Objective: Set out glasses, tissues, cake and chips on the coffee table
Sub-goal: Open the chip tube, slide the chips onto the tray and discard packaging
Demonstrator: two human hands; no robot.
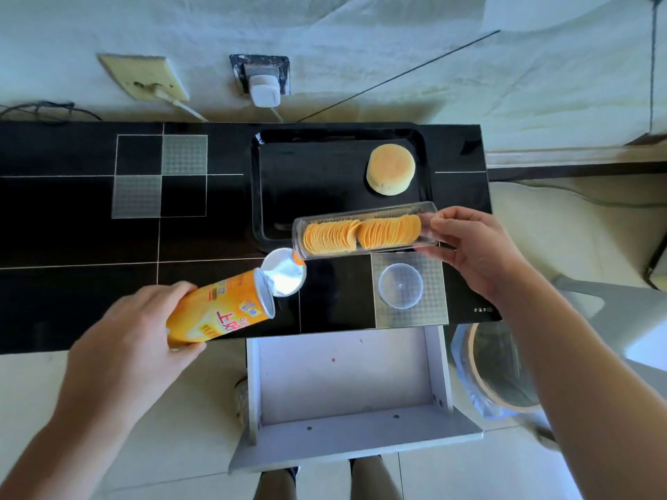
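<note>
Orange chip can (220, 312) in left hand (133, 341), fingers wrapped round its lower body, can tilted with open mouth pointing up-right over the desk (72, 240). Foil seal (284, 272) peeled back, hanging off the can rim, still attached at one edge. Right hand (476, 250) pinches the right end of a clear plastic chip tray (364, 229), held roughly level, slightly tilted, above the desk's near part. Chips (361, 234) stacked on edge inside the tray in two leaning groups, filling most of its length. Left end of the tray sits just beside the foil seal and can mouth, apart from the can itself.

Black glossy desk with white grid lines and grey dotted squares. Black rectangular serving tray (267, 182) lies on the desk, far side of the chip tray; round yellow cake (391, 169) sits in its far right corner. Clear plastic lid (400, 286) lies flat on a grey dotted square near the desk's front edge, under the right wrist area.

White drawer (346, 377) pulled open below the desk front. Bin with blue liner (498, 369) on the floor right of the drawer. Wall behind has a beige socket plate (144, 77) and a white plug adapter (265, 89), both with cables.
</note>
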